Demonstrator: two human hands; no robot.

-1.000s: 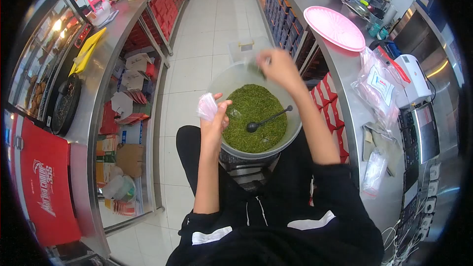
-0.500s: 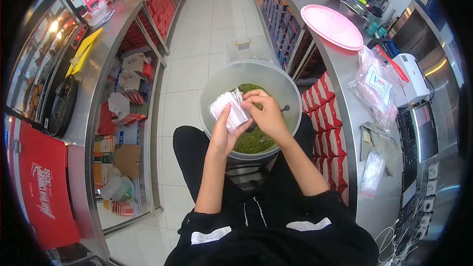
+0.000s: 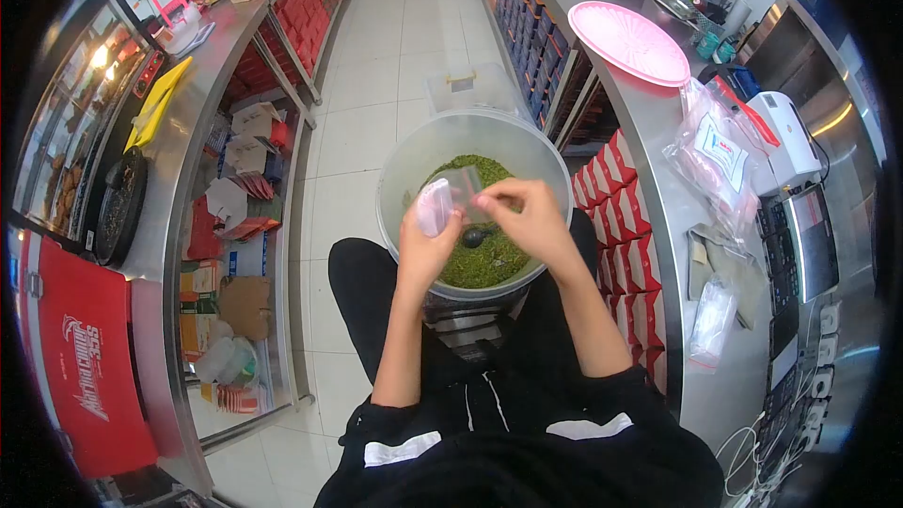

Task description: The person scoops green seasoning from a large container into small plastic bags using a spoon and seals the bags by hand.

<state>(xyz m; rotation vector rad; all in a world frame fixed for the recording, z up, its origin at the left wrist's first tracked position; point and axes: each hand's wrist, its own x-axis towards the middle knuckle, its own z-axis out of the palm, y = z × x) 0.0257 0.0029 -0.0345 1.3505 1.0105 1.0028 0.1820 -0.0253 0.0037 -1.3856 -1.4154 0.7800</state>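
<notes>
My left hand (image 3: pixel 422 249) is closed around a stack of small clear plastic bags (image 3: pixel 434 208), held above the bucket. With thumb and fingers pinched, my right hand (image 3: pixel 532 221) grips the edge of a single clear plastic bag (image 3: pixel 461 184), which stretches out beside the stack. I cannot tell whether that bag still touches the stack. Below both hands stands a translucent bucket (image 3: pixel 397 162) between my knees. It holds finely chopped green material (image 3: pixel 482 269), with the round dark end of a utensil (image 3: pixel 473 238) lying on it.
A clear lidded box (image 3: pixel 470 87) stands on the floor behind the bucket. Steel counters flank me; the right one carries a pink tray (image 3: pixel 628 43), a bag of plastic packets (image 3: pixel 720 152) and a laptop (image 3: pixel 811 237). Red-and-white boxes (image 3: pixel 625 254) are stacked under it.
My right hand has moved slightly right and drawn one bag outward from the stack. My left hand has tilted the stack more upright, showing more of the green material and the dark utensil.
</notes>
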